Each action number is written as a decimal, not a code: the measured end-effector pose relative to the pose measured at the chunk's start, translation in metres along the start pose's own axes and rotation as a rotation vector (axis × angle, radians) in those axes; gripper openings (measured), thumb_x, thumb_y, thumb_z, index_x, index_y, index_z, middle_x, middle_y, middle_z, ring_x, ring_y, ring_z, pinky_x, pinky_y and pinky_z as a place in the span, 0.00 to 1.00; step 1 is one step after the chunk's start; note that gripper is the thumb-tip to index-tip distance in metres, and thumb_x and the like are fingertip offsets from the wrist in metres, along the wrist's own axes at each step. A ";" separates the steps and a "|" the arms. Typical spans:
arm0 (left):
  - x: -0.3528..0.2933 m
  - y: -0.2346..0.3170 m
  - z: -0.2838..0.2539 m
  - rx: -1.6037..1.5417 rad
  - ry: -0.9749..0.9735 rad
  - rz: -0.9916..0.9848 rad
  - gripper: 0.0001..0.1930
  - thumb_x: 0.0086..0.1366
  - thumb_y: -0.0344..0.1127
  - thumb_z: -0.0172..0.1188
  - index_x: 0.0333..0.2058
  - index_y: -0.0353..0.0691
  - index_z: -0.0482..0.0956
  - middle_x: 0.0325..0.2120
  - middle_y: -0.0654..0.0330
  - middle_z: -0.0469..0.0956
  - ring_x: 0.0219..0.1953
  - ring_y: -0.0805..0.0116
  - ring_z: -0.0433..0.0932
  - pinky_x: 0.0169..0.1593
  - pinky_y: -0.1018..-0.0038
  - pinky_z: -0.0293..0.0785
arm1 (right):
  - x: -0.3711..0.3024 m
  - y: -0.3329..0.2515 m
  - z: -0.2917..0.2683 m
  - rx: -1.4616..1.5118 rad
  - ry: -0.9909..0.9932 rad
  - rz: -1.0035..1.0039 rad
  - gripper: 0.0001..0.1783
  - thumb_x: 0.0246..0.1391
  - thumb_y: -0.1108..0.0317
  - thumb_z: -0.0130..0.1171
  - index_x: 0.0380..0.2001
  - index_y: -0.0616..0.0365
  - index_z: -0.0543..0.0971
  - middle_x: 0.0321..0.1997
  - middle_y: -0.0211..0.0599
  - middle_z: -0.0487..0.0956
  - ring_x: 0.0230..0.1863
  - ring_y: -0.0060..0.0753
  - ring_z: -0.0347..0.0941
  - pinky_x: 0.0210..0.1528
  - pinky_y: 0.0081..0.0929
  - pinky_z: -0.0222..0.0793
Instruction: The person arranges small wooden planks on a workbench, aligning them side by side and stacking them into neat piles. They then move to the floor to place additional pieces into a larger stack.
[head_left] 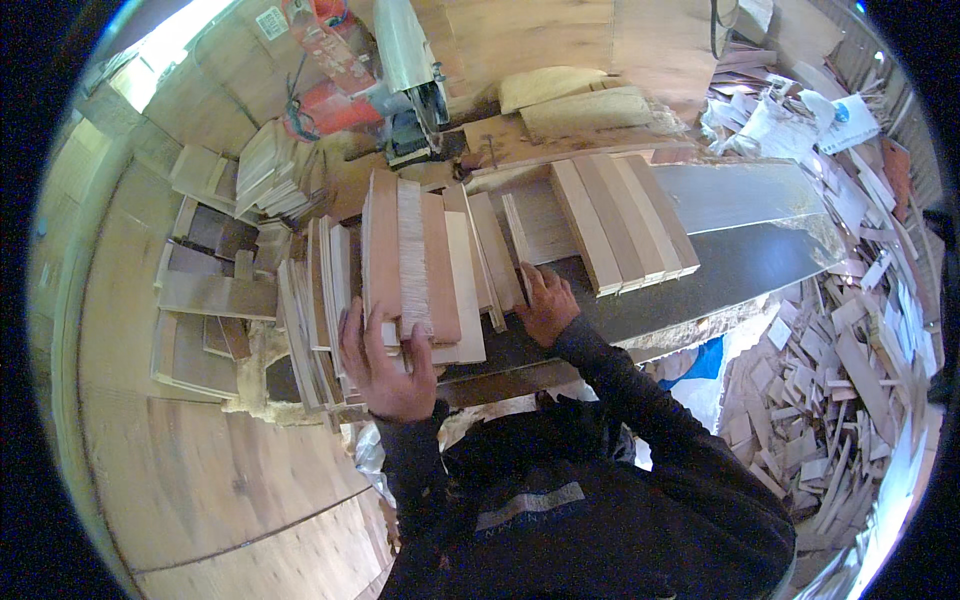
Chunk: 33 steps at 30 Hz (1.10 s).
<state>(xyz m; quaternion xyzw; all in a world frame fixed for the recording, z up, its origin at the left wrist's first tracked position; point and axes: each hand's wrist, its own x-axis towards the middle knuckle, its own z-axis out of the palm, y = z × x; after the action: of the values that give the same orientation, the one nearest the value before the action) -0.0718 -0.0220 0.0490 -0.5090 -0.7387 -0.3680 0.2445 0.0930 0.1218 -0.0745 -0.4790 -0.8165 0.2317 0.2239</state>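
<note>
My left hand (392,375) is closed round the near end of a stack of wooden boards (385,250), fingers along its left side and thumb on the right. A pale, rough-edged strip (413,255) runs along that stack's right side. Beside it, more flat boards (457,270) lie and lean, partly overlapping. My right hand (550,308) has its fingers curled at the near end of a thin wooden board (490,240); its fingertips are partly hidden. A neat row of long boards (625,225) sits just beyond my right hand on the dark worktop (720,260).
Thin boards (330,290) stand on edge left of my left hand. A red and grey power tool (370,80) is at the back. Short boards (220,295) lie at the far left. Wood offcuts (830,390) heap up on the right, below the worktop's edge.
</note>
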 end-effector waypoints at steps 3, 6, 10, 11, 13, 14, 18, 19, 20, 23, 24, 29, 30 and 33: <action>0.007 0.003 0.026 0.179 -0.090 -0.120 0.32 0.52 0.45 0.63 0.55 0.43 0.66 0.55 0.51 0.65 0.57 0.49 0.63 0.57 0.51 0.58 | -0.003 -0.010 -0.008 0.012 0.014 -0.028 0.35 0.46 0.59 0.61 0.56 0.58 0.61 0.55 0.59 0.64 0.54 0.62 0.62 0.55 0.48 0.60; 0.007 -0.004 0.039 0.331 -0.205 -0.211 0.34 0.48 0.44 0.65 0.56 0.49 0.66 0.53 0.51 0.67 0.56 0.51 0.65 0.55 0.50 0.59 | -0.008 -0.015 -0.009 0.042 -0.054 0.051 0.38 0.45 0.59 0.63 0.57 0.58 0.60 0.54 0.60 0.64 0.53 0.63 0.62 0.56 0.48 0.60; 0.013 -0.021 0.041 0.235 -0.257 -0.242 0.35 0.47 0.40 0.66 0.56 0.47 0.65 0.48 0.49 0.71 0.50 0.49 0.70 0.52 0.53 0.64 | -0.017 -0.013 -0.005 0.101 -0.021 0.014 0.38 0.44 0.60 0.64 0.57 0.59 0.60 0.54 0.61 0.63 0.54 0.63 0.62 0.56 0.50 0.60; 0.017 -0.025 0.040 0.195 -0.237 -0.220 0.35 0.46 0.39 0.67 0.56 0.46 0.65 0.46 0.48 0.72 0.49 0.48 0.70 0.51 0.54 0.65 | -0.019 -0.011 -0.004 0.119 0.005 0.000 0.38 0.44 0.60 0.64 0.57 0.60 0.60 0.54 0.61 0.63 0.54 0.63 0.62 0.56 0.50 0.60; 0.020 -0.026 0.039 0.159 -0.202 -0.229 0.35 0.46 0.36 0.67 0.55 0.45 0.66 0.44 0.46 0.73 0.46 0.47 0.72 0.50 0.56 0.68 | -0.020 -0.009 -0.002 0.154 0.026 -0.015 0.38 0.44 0.60 0.64 0.56 0.61 0.60 0.54 0.60 0.63 0.54 0.62 0.62 0.56 0.50 0.59; 0.021 -0.025 0.037 0.164 -0.184 -0.263 0.34 0.46 0.34 0.67 0.55 0.44 0.66 0.44 0.46 0.74 0.44 0.46 0.73 0.48 0.56 0.69 | -0.021 -0.008 -0.001 0.170 0.021 -0.020 0.38 0.44 0.60 0.64 0.56 0.61 0.60 0.54 0.60 0.63 0.54 0.62 0.62 0.56 0.50 0.59; 0.033 -0.013 0.029 0.130 -0.257 -0.396 0.31 0.46 0.29 0.65 0.53 0.42 0.68 0.41 0.44 0.75 0.40 0.45 0.75 0.45 0.55 0.71 | -0.020 -0.010 -0.007 0.166 0.093 -0.038 0.35 0.44 0.62 0.64 0.53 0.64 0.62 0.54 0.59 0.64 0.54 0.61 0.62 0.56 0.48 0.59; 0.038 -0.010 0.025 0.048 -0.264 -0.452 0.30 0.47 0.28 0.64 0.53 0.41 0.69 0.41 0.44 0.76 0.40 0.45 0.76 0.44 0.56 0.72 | -0.020 -0.012 -0.010 0.214 0.170 -0.081 0.34 0.45 0.63 0.64 0.53 0.64 0.63 0.53 0.59 0.65 0.53 0.59 0.63 0.55 0.47 0.61; 0.044 -0.006 0.021 -0.045 -0.253 -0.486 0.29 0.47 0.28 0.64 0.52 0.40 0.69 0.41 0.44 0.76 0.39 0.45 0.76 0.44 0.56 0.72 | -0.020 -0.015 -0.015 0.242 0.231 -0.105 0.33 0.45 0.63 0.63 0.52 0.64 0.63 0.52 0.58 0.66 0.52 0.58 0.64 0.54 0.45 0.62; 0.051 0.018 0.002 -0.178 -0.164 -0.374 0.25 0.49 0.28 0.62 0.50 0.38 0.72 0.43 0.44 0.75 0.44 0.50 0.75 0.47 0.59 0.71 | -0.022 -0.026 -0.039 0.503 0.181 -0.083 0.29 0.49 0.64 0.62 0.51 0.65 0.65 0.49 0.54 0.70 0.49 0.50 0.69 0.52 0.39 0.66; 0.050 0.029 -0.007 -0.132 -0.144 -0.319 0.25 0.50 0.28 0.62 0.49 0.38 0.72 0.43 0.44 0.75 0.44 0.51 0.74 0.48 0.60 0.70 | -0.023 -0.031 -0.048 0.621 0.123 -0.061 0.27 0.51 0.64 0.61 0.51 0.65 0.65 0.48 0.52 0.72 0.48 0.47 0.70 0.51 0.37 0.67; 0.038 0.092 -0.025 -0.250 -0.284 -0.149 0.23 0.50 0.29 0.61 0.49 0.38 0.73 0.41 0.48 0.72 0.44 0.55 0.71 0.50 0.64 0.67 | -0.029 -0.058 -0.093 1.551 -0.262 0.232 0.28 0.60 0.61 0.52 0.59 0.60 0.58 0.54 0.46 0.69 0.53 0.38 0.68 0.50 0.33 0.68; 0.034 0.102 -0.021 -0.319 -0.331 -0.145 0.23 0.51 0.29 0.61 0.49 0.38 0.73 0.40 0.49 0.71 0.44 0.55 0.70 0.50 0.64 0.67 | -0.031 -0.061 -0.099 1.662 -0.263 0.308 0.29 0.60 0.62 0.51 0.60 0.59 0.56 0.56 0.46 0.67 0.54 0.38 0.68 0.50 0.34 0.68; 0.020 0.126 -0.002 -0.449 -0.416 -0.142 0.23 0.51 0.31 0.62 0.48 0.37 0.73 0.40 0.51 0.71 0.44 0.55 0.70 0.50 0.65 0.66 | -0.033 -0.056 -0.110 1.750 -0.152 0.398 0.34 0.59 0.63 0.52 0.64 0.57 0.49 0.60 0.46 0.61 0.55 0.38 0.66 0.50 0.36 0.69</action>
<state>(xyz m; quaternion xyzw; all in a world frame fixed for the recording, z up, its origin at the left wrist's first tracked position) 0.0386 0.0149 0.1019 -0.5620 -0.7068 -0.4259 -0.0568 0.1342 0.0859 0.0410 -0.2531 -0.2627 0.8361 0.4097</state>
